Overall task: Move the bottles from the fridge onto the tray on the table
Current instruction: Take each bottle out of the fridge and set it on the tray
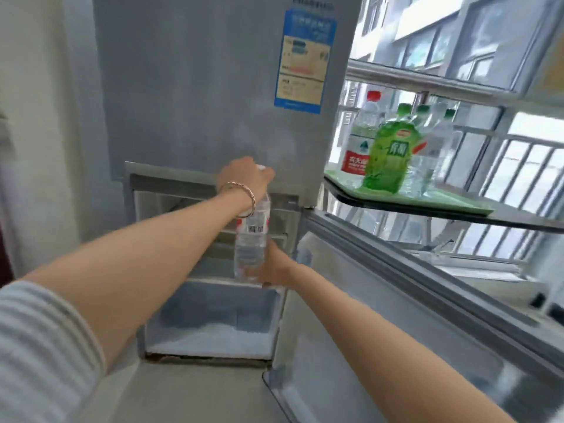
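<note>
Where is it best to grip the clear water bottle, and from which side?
Probably around the middle of the water bottle, near its label, from the right: it stands nearly upright, slim and round, so fingers can wrap it. The left hand grips the cap end and the right hand holds the base.

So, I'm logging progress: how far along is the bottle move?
Done: a green tea bottle and others stand on the tray. In hand: the left grip holds a clear bottle by its top, the right grip its base, before the open fridge. Left: carrying it over; no others show inside.
</note>
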Demonstrator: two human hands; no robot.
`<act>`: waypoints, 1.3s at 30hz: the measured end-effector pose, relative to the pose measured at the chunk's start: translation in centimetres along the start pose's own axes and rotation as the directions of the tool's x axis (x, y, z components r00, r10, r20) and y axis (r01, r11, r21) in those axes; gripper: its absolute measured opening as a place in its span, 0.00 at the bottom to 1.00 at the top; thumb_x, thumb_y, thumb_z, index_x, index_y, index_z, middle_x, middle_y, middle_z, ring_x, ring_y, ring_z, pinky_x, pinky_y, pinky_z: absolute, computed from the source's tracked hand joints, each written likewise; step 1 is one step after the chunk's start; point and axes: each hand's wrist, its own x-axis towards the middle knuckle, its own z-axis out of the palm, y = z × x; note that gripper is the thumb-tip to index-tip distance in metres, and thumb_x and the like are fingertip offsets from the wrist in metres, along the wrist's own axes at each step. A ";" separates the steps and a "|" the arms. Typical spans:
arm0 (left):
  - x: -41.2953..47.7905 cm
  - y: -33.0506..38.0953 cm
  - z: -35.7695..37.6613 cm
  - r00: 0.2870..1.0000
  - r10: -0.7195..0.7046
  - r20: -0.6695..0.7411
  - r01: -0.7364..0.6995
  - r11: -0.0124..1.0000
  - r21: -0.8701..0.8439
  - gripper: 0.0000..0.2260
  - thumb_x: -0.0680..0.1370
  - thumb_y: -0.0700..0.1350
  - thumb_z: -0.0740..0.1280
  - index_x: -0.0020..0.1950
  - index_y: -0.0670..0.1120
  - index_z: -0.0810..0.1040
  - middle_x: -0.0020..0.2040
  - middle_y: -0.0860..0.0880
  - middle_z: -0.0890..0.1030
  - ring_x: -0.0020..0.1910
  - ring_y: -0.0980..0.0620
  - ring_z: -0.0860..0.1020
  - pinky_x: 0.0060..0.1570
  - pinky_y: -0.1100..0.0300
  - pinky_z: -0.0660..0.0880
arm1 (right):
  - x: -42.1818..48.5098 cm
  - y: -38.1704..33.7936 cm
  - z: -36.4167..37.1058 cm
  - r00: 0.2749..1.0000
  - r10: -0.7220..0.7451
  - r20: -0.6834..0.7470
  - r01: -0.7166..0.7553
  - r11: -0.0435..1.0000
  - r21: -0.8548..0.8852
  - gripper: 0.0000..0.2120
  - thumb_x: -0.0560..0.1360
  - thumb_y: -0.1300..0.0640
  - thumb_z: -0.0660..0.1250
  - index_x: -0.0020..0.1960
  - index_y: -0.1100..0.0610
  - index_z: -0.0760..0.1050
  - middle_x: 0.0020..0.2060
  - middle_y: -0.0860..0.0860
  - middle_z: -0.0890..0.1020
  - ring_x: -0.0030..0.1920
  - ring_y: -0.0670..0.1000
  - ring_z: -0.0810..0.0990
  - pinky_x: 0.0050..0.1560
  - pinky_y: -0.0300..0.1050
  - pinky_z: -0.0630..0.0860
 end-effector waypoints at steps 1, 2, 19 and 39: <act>-0.3 1.7 -0.6 0.999 0.036 -0.027 -0.037 0.999 -0.032 0.15 0.74 0.54 0.59 0.49 0.44 0.76 0.51 0.41 0.81 0.48 0.40 0.78 0.40 0.57 0.67 | -0.9 0.1 -1.0 0.999 -0.012 -0.038 0.013 1.000 0.028 0.34 0.70 0.57 0.74 0.71 0.56 0.60 0.55 0.49 0.73 0.51 0.54 0.78 0.38 0.35 0.75; -0.9 3.7 -1.1 0.995 0.075 -0.059 -0.080 0.994 -0.073 0.14 0.74 0.55 0.59 0.47 0.45 0.74 0.47 0.42 0.80 0.44 0.42 0.77 0.38 0.58 0.66 | -1.6 0.4 -2.2 0.993 -0.048 -0.103 0.054 0.997 0.057 0.35 0.68 0.55 0.76 0.68 0.58 0.61 0.56 0.48 0.75 0.54 0.53 0.78 0.45 0.35 0.77; -2.9 20.1 4.0 0.885 0.450 0.120 -0.317 0.771 -0.552 0.17 0.78 0.48 0.65 0.63 0.44 0.66 0.53 0.46 0.75 0.47 0.49 0.77 0.46 0.57 0.78 | -7.2 2.8 -23.9 0.596 0.067 -0.800 0.019 0.995 0.098 0.40 0.65 0.43 0.76 0.71 0.57 0.66 0.59 0.54 0.80 0.59 0.58 0.80 0.51 0.46 0.75; 1.2 31.5 21.1 0.705 0.577 0.412 -0.250 0.746 -0.617 0.24 0.82 0.47 0.57 0.75 0.39 0.61 0.76 0.41 0.60 0.74 0.43 0.64 0.72 0.53 0.61 | 1.6 20.0 -39.9 0.666 0.286 -0.689 -0.311 0.946 0.092 0.25 0.71 0.56 0.63 0.68 0.60 0.69 0.52 0.58 0.79 0.46 0.55 0.78 0.46 0.51 0.78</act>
